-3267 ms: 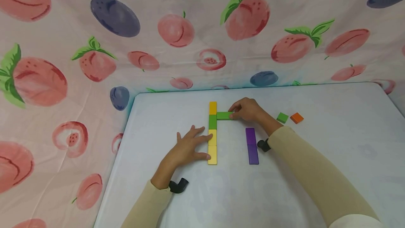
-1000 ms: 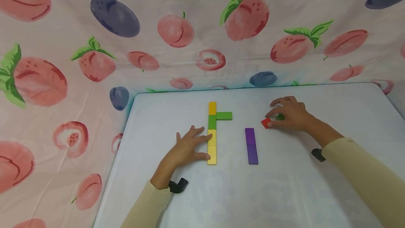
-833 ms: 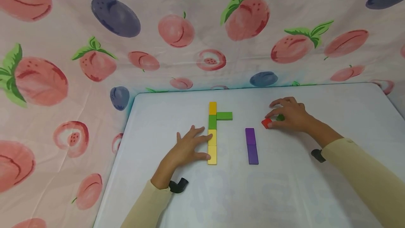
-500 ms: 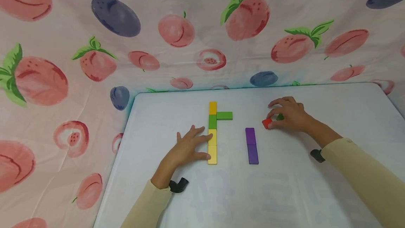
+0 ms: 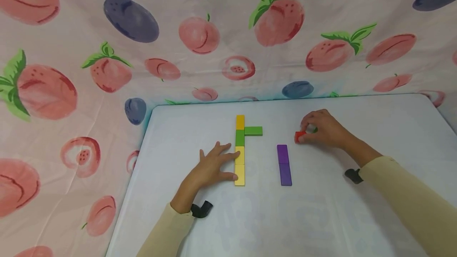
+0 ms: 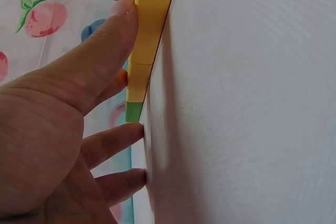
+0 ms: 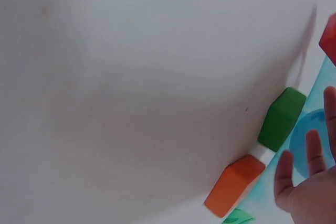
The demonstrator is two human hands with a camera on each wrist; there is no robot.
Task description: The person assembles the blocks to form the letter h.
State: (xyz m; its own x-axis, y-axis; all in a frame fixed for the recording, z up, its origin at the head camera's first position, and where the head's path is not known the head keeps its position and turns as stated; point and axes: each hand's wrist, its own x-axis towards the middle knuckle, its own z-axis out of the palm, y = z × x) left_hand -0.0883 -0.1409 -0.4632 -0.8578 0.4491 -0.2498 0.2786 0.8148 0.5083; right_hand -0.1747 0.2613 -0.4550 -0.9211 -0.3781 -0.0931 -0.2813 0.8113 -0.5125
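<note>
My right hand (image 5: 325, 128) pinches a small red block (image 5: 299, 137) between thumb and fingers, right of the column. In the head view a green block (image 5: 312, 129) shows partly through its fingers; the right wrist view has that green block (image 7: 283, 119) beside an orange block (image 7: 235, 184). My left hand (image 5: 208, 167) lies with spread fingers against the left side of the column, thumb and forefinger touching the pale yellow blocks (image 5: 240, 171). Above these sit a green block (image 5: 240, 138) and a deeper yellow block (image 5: 240, 122). Another green block (image 5: 253, 131) juts rightward from the column.
Two purple blocks (image 5: 284, 165) stand end to end between the column and my right arm. The white table (image 5: 228, 221) meets a fruit-patterned cloth (image 5: 200, 70) at its back and left edges. A black wrist device (image 5: 201, 209) sits at my left wrist.
My right hand has left the jutting green block and moved right to the red one. Its fingers have since closed in on the red block, which has turned slightly. The left hand stays put.
</note>
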